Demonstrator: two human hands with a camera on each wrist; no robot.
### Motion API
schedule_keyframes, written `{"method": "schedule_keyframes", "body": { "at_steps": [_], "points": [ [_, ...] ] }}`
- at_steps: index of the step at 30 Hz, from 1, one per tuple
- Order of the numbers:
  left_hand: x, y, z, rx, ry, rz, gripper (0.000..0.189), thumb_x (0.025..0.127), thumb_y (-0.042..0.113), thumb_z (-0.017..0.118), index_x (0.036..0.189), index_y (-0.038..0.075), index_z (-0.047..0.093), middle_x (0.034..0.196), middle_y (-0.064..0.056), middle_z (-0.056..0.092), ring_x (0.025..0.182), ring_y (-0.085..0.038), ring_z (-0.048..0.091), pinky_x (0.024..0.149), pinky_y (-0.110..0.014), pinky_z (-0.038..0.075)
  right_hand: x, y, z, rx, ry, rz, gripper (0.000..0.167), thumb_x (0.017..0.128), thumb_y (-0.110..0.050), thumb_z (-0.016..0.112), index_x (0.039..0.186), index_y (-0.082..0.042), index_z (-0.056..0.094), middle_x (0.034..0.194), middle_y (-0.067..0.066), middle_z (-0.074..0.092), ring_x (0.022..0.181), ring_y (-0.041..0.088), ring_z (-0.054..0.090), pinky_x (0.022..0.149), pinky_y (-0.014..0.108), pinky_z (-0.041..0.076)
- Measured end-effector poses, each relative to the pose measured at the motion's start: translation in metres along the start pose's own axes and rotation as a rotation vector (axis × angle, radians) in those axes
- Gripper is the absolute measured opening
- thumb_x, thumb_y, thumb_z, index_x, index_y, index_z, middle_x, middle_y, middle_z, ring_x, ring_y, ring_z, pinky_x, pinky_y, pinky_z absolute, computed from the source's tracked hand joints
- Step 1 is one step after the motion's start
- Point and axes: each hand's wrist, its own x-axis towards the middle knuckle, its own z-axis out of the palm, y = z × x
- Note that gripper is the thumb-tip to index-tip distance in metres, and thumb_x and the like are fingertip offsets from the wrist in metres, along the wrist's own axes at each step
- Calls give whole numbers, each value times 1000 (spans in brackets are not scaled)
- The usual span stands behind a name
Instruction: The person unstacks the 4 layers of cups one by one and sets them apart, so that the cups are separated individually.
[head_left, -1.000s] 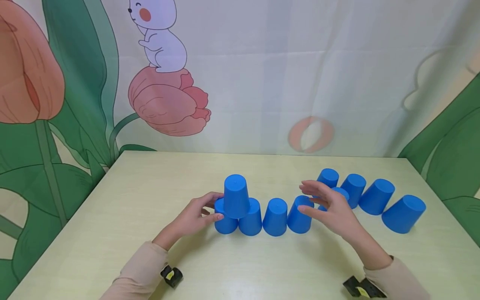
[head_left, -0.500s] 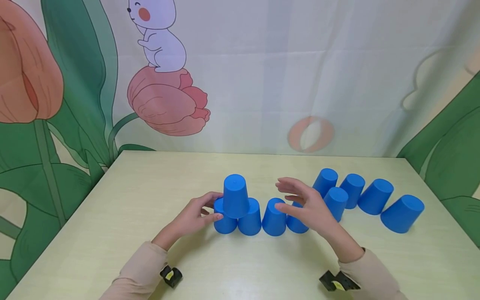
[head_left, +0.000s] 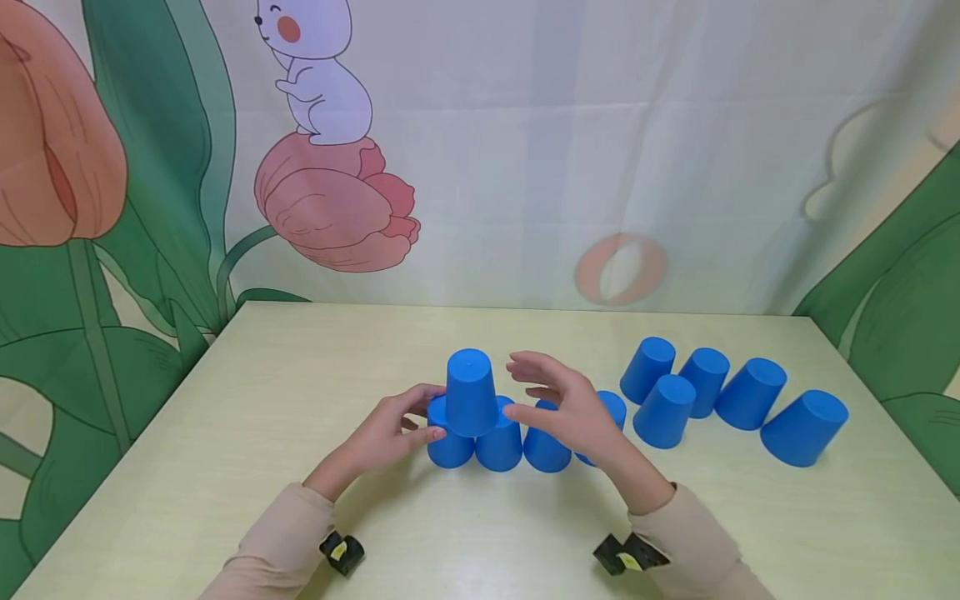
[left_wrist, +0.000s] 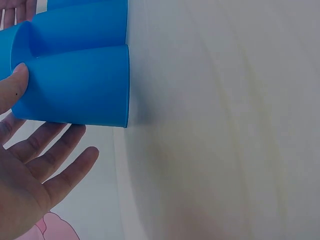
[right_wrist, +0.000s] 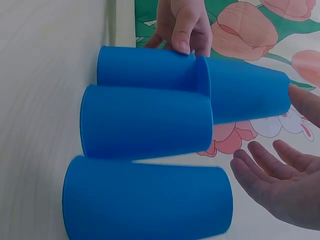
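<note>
In the head view, one upside-down blue cup [head_left: 470,392] stands across the two leftmost cups of a front row. My left hand [head_left: 386,433] holds the leftmost lower cup [head_left: 451,451], thumb on the near side and fingers on the far side; the left wrist view shows that thumb [left_wrist: 15,87] against the cup. My right hand [head_left: 567,408] hovers right of the upper cup, thumb and fingers apart, gripping nothing. It partly covers the third cup [head_left: 547,450] and the fourth cup [head_left: 612,407]. The second lower cup [head_left: 501,448] touches its neighbours.
Several more upside-down blue cups stand at the right of the pale table [head_left: 337,350], among them a nearer cup [head_left: 664,412] and a far-right cup [head_left: 805,429]. A printed curtain [head_left: 480,167] hangs behind the table. Black devices sit at both wrists.
My right hand has moved left, from beside the fourth cup to just right of the upper cup, uncovering the cups at the right. The left hand and the cups stay put.
</note>
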Motion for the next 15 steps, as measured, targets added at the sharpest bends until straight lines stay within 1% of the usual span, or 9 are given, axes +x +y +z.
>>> {"method": "schedule_keyframes", "body": {
  "at_steps": [6,11,15],
  "points": [
    [1,-1,-1,-4,-5,1,51,86,22,64,129,6,44,120,-15,56,102,-31,56,80,-43,49,8,-3,14,20,-15,-23,67,78,-24,72,135,-8,40,131,11,49,118,28,47,94,46,40],
    [0,-1,-1,-7,-10,11,51,86,23,63,130,6,44,119,-14,57,102,-31,57,80,-43,49,14,-2,24,23,-27,0,69,77,-25,73,136,-12,40,131,9,50,118,27,47,94,47,39],
    [0,0,-1,-9,-8,7,52,85,24,64,130,8,44,119,-11,57,102,-28,57,80,-42,49,18,-4,30,34,-33,4,68,77,-24,73,135,-12,41,129,10,51,117,28,48,94,48,39]
  ]
}}
